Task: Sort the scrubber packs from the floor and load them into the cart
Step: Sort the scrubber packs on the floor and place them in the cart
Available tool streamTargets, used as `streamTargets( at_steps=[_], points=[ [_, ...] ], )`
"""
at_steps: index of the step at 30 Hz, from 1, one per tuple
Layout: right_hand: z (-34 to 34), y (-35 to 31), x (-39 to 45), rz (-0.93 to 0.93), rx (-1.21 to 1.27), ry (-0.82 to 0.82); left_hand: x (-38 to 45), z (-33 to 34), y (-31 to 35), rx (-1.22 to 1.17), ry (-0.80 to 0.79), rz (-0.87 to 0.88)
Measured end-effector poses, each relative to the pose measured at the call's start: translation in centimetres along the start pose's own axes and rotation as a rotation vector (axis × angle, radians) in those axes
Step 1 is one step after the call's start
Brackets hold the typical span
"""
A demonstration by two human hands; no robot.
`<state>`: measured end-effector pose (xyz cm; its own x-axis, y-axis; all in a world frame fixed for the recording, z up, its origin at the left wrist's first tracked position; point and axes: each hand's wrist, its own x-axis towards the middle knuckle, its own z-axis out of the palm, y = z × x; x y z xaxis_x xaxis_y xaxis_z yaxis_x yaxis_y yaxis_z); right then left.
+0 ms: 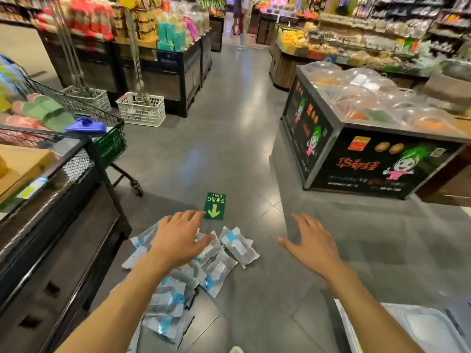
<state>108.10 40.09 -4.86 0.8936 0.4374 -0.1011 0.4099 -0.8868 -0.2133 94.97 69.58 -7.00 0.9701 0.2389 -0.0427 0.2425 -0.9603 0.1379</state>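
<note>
Scrubber packs (216, 261) litter floor (229, 149) between cart (102, 138) and display bin (369, 154).

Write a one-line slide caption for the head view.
Both open hands, left hand and right hand, reach toward scrubber packs scattered on a supermarket floor, beside a shopping cart.

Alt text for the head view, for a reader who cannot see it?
Both hands reach down, open and empty, the left hand over a pile of scrubber packs on a shop-aisle floor, the right hand over bare floor. A black wire cart stands at left, past a green exit sticker.
</note>
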Motion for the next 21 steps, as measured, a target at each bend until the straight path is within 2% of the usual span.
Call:
streamTargets(
  at_steps=[7, 11, 14, 18, 21],
  points=[
    [1.0, 3.4, 14.7, -0.07, -0.02, -0.081, 12.6, 1.8, 1.0, -0.005, -0.054, -0.064],
    [3.7, 3.8, 23.0, -0.074, -0.023, -0.134, 19.5, 5.0, -0.3, -0.055, -0.008, -0.117],
    [7.1, 4.3, 28.7, -0.068, -0.032, -0.17, 24.8, 8.5, -2.0, -0.085, -0.082, -0.108],
    [13.3, 5.3, 35.3, -0.061, -0.003, -0.179, 31.1, 14.9, -4.3, -0.099, -0.019, -0.096],
    [20.6, 7.0, 39.1, -0.065, 0.056, -0.176, 34.3, 22.3, -5.5, -0.133, -0.011, -0.093]
  ],
)
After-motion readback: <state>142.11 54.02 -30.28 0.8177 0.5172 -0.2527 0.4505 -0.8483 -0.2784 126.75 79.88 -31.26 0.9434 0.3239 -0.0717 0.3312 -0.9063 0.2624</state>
